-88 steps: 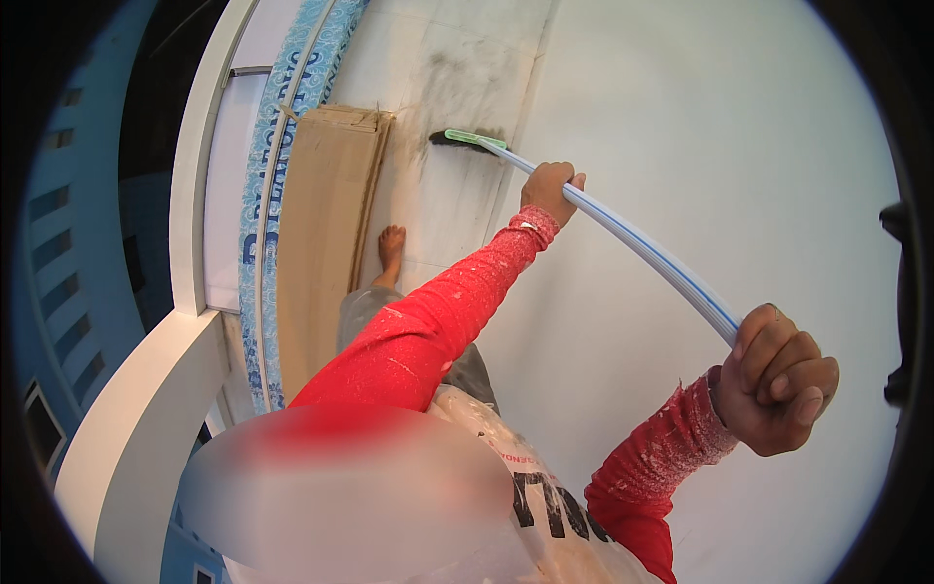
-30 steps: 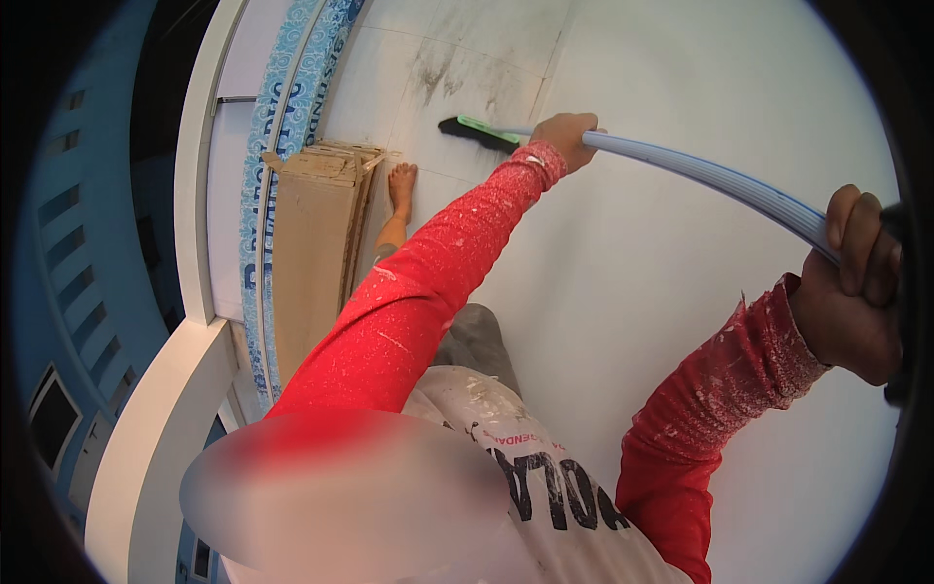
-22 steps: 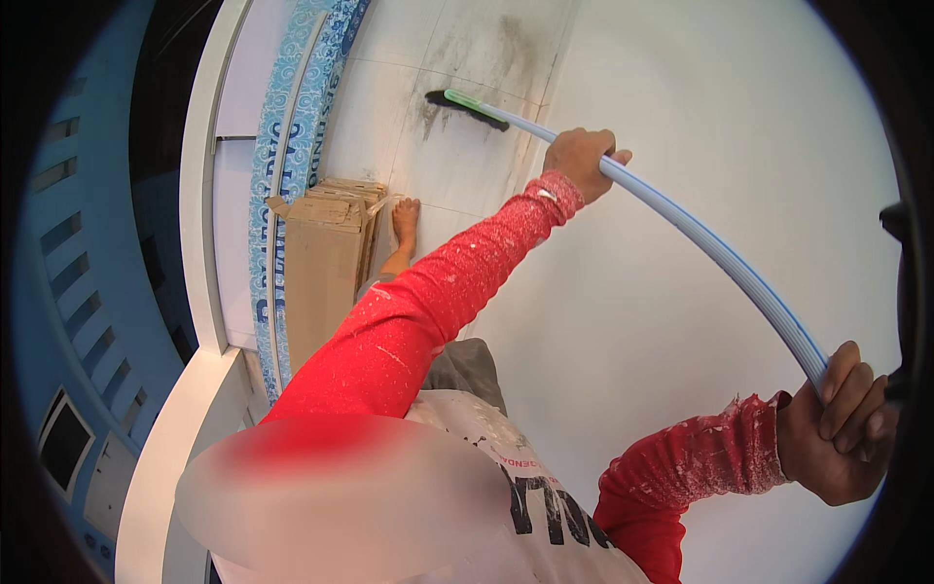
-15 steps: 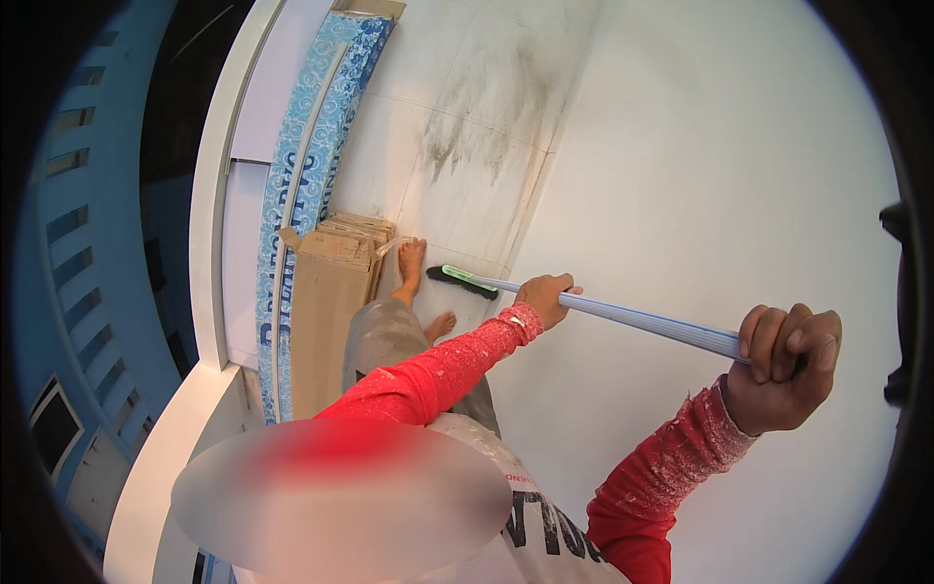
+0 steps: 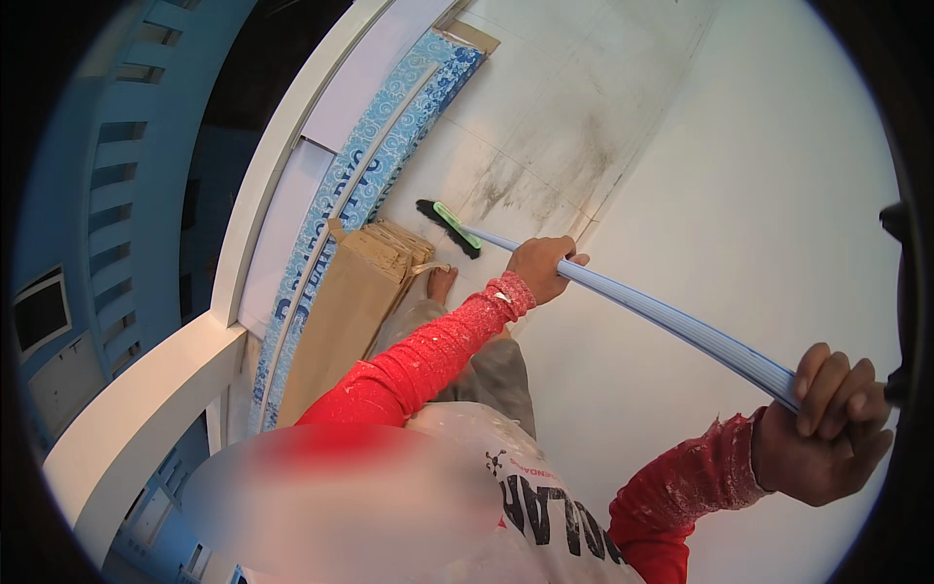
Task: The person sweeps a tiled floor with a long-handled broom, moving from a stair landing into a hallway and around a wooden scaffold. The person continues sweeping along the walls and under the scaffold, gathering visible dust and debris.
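Observation:
A broom [image 5: 671,321] with a pale blue ribbed handle runs slantwise across the view. Its green head with black bristles [image 5: 449,230] rests on the light tiled floor [image 5: 530,146], beyond my bare foot [image 5: 442,283]. My left hand [image 5: 541,270] is closed around the lower part of the handle. Higher up, at the handle's end, my right hand [image 5: 827,423] is wrapped around it near the right rim of the view. Both forearms wear red sleeves flecked with white.
Folded cardboard [image 5: 355,292] stands left of my legs, beside a long blue-patterned package [image 5: 389,146] along a white parapet [image 5: 258,185]. A plain white wall [image 5: 778,214] rises on the right. Dark smudges [image 5: 593,146] mark the floor farther off.
The broom head has moved away from me and left, past my foot toward the cardboard. My right hand has shifted right and lower in view. The whole view has turned somewhat.

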`<control>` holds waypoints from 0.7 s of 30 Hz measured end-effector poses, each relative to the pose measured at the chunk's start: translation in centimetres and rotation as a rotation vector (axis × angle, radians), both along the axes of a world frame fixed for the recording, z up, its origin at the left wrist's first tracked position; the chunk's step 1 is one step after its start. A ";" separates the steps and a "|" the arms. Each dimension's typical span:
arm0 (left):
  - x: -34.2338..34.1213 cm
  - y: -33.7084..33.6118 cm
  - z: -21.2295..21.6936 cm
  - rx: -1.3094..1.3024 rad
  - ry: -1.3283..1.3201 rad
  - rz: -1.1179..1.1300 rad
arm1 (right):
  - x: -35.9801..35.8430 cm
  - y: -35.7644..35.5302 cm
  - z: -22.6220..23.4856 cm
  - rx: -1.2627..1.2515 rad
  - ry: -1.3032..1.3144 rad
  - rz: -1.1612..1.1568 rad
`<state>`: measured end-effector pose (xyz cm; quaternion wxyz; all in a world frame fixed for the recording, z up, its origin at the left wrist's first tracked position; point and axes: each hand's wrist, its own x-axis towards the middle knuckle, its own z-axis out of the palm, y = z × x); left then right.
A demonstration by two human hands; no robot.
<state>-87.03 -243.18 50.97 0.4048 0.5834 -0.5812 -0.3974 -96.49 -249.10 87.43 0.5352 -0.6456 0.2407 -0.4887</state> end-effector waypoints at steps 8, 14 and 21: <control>-1.7 -13.5 -4.8 0.110 -0.091 -0.160 | -5.4 -7.4 -5.4 0.001 0.140 -0.397; -5.5 -21.0 4.0 -0.120 0.071 0.061 | -6.6 -10.4 6.5 -0.301 0.290 0.498; 3.5 -10.5 -1.6 0.229 -0.115 0.177 | -0.3 -15.1 -4.7 0.062 -0.126 -0.149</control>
